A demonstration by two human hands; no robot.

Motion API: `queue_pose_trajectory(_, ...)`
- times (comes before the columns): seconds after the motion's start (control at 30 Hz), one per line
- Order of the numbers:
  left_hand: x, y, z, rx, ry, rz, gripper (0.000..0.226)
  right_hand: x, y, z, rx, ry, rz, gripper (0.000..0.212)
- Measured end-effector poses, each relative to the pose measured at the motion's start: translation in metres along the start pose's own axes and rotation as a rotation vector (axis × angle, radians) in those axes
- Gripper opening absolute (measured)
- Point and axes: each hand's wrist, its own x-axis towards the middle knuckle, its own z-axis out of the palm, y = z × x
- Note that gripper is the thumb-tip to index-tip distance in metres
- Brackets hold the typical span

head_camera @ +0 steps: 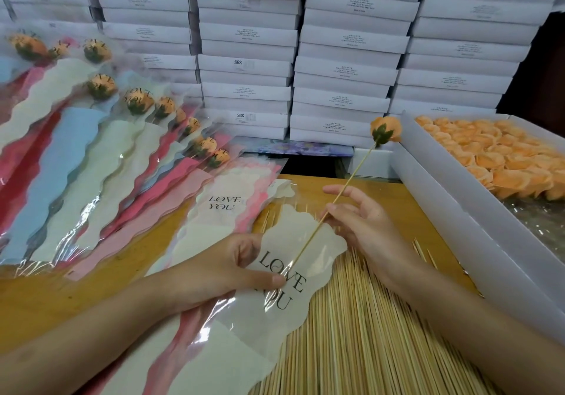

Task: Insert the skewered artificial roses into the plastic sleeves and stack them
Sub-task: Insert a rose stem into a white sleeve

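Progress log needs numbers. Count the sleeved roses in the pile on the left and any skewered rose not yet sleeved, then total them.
Sleeved roses in the left pile, heads showing: 10
Bare skewered rose, pinched by the right hand, head outside the sleeve that the left hand grips: 1
Total: 11

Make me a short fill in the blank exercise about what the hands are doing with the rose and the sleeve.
1. The right hand pinches the skewer of a single rose coloured ____.
2. The left hand holds a plastic sleeve printed LOVE ____.
3. The finished sleeved roses are stacked on the person's ____ side.
Missing words: orange; YOU; left.
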Motion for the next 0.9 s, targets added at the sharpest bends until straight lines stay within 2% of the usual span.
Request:
queue_pose_trajectory(0.1, -0.002, 0.004, 0.003, -0.074, -0.032, -0.040, 0.053, 0.000, 0.001, 0.000, -0.017, -0.029, -0.009, 0.019)
queue_pose_trajectory(0.13, -0.003, 0.005, 0.003, -0.081, -0.034, -0.049, 0.052, 0.000, 0.001, 0.000, -0.029, -0.019, -0.018, 0.020)
queue_pose_trajectory(0.2, -0.004, 0.005, 0.002, -0.078, -0.019, -0.062, 0.050, 0.000, 0.001, 0.000, -0.027, 0.040, -0.034, 0.025)
queue_pose_trajectory(0.33, -0.004, 0.004, 0.001, -0.093, -0.006, -0.092, 0.079, 0.004, -0.002, -0.004, 0.034, 0.224, -0.078, 0.044)
queue_pose_trajectory(0.4, -0.003, 0.004, 0.000, -0.107, -0.017, -0.081, 0.070, 0.005, -0.003, -0.007, 0.007, 0.275, -0.119, 0.051)
queue_pose_trajectory(0.47, -0.003, 0.005, 0.000, -0.118, -0.023, -0.078, 0.066, 0.005, -0.003, -0.008, -0.021, 0.310, -0.139, 0.051)
queue_pose_trajectory(0.67, -0.004, 0.008, 0.001, -0.122, -0.059, -0.094, 0.091, 0.006, -0.002, -0.010, -0.055, 0.377, -0.149, 0.039)
queue_pose_trajectory(0.8, -0.004, 0.008, 0.002, -0.148, -0.061, -0.075, 0.080, 0.006, -0.002, -0.009, -0.047, 0.396, -0.129, 0.037)
queue_pose_trajectory(0.83, -0.003, 0.006, 0.000, -0.159, -0.060, -0.071, 0.072, 0.005, -0.002, -0.009, -0.046, 0.390, -0.132, 0.036)
queue_pose_trajectory(0.9, 0.000, 0.000, -0.003, -0.145, -0.053, -0.029, 0.040, 0.004, -0.003, -0.008, -0.048, 0.371, -0.138, 0.036)
